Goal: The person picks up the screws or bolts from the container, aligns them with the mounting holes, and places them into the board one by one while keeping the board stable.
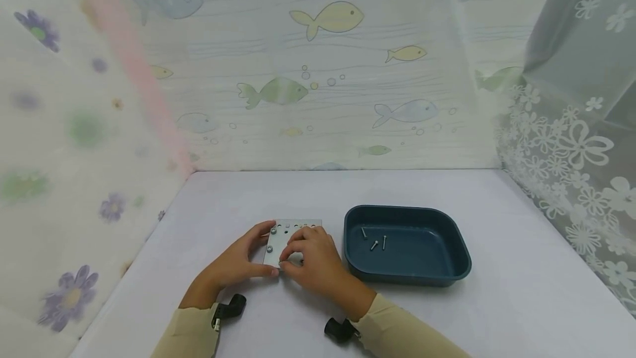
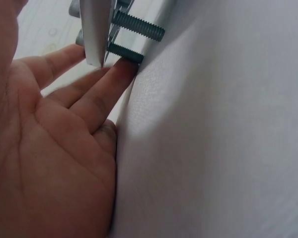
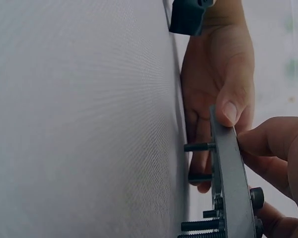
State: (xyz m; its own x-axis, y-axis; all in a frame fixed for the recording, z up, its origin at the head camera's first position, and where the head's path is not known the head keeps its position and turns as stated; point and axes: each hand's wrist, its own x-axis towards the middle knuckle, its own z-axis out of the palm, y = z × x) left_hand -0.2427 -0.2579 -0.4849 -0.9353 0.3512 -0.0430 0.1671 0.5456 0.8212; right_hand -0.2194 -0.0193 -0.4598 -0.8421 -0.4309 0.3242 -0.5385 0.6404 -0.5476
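Observation:
A light metal plate [image 1: 274, 258] with rows of holes is held over the white table, bolt heads [image 1: 270, 248] on its top face. Several threaded bolts [image 2: 139, 26] stick out below it. My left hand [image 1: 233, 261] grips the plate's left side, its thumb at the near edge and some fingers reaching underneath. Over the plate's near left part, my right hand [image 1: 318, 261] pinches a bolt at its head, mostly hidden by the fingertips. That bolt's shank [image 3: 198, 147] shows under the plate in the right wrist view.
A dark blue tray [image 1: 407, 278] stands right of the plate, with three small bolts [image 1: 374, 246] lying in its left part. Wrist camera mounts [image 1: 231, 306] sit at both cuffs. Patterned curtains [image 1: 298, 126] close off the back and sides of the table.

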